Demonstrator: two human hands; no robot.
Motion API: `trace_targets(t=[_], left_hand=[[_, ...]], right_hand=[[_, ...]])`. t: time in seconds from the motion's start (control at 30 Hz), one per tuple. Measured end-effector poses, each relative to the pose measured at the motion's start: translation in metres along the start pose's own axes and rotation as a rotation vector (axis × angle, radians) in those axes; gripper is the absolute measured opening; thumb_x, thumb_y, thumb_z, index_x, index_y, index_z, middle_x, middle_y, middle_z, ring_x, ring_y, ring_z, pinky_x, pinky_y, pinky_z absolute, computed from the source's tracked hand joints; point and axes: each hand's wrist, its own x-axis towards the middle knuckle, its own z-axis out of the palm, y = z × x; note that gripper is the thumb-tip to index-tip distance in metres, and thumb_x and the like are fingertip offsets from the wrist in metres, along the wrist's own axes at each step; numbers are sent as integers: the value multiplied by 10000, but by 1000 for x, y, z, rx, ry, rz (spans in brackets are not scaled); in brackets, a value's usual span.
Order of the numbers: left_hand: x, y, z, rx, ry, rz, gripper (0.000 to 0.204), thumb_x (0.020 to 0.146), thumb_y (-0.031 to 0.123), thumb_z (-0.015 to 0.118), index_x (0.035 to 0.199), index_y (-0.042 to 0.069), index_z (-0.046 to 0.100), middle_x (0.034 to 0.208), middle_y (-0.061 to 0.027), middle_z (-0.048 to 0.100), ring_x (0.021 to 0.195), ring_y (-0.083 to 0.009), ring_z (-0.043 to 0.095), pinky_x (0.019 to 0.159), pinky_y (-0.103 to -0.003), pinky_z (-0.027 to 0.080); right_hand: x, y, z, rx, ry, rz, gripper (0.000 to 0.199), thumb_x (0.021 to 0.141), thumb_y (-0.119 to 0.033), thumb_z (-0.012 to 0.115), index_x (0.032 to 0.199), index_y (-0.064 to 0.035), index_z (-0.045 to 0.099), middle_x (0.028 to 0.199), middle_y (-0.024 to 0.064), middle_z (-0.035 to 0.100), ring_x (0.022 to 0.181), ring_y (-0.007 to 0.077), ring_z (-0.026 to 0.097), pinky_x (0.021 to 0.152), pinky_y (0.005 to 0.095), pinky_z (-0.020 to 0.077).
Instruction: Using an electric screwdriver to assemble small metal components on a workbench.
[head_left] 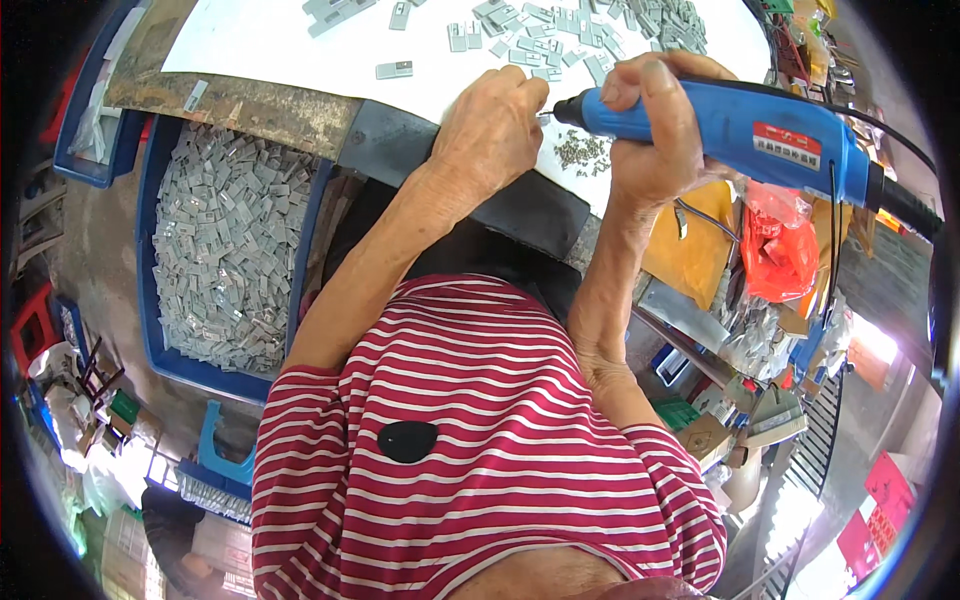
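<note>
My right hand [655,130] is wrapped round a blue electric screwdriver [770,130], held sideways with its black nose pointing left. The tool's tip meets the fingers of my left hand [490,130], which are closed in a pinch at the table's near edge. What the left fingers grip is mostly hidden behind them. Just right of that hand lies a pile of small screws [583,153] on the white sheet [300,50]. Beyond both hands, many small grey rectangular plastic pieces [540,45] are spread out, one grey piece [394,70] lying apart to the left.
A blue crate [146,270] full of similar grey pieces stands left of me, below the table. At the right are a red plastic bag [780,245] and a brown envelope-like sheet [690,250]. A dark cable [905,205] runs from the screwdriver's back end toward the right.
</note>
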Motion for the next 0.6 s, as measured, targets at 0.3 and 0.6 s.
trace_targets(t=[0.3,0.6], left_hand=[[1,-3,3,-40,27,40,151,644,-44,617,743,5,516,720,-115,519,710,-290,533,650,-366,445],[1,-6,0,-55,40,113,160,647,-46,633,749,4,520,736,-105,521,741,-272,532,662,-364,449]], right_hand=[[6,-1,0,51,-118,34,114,624,57,620,720,25,568,575,89,591,474,134,571,479,241,482],[9,-4,-3,103,-261,146,129,630,64,621,746,23,581,604,85,591,494,129,573,469,231,478]])
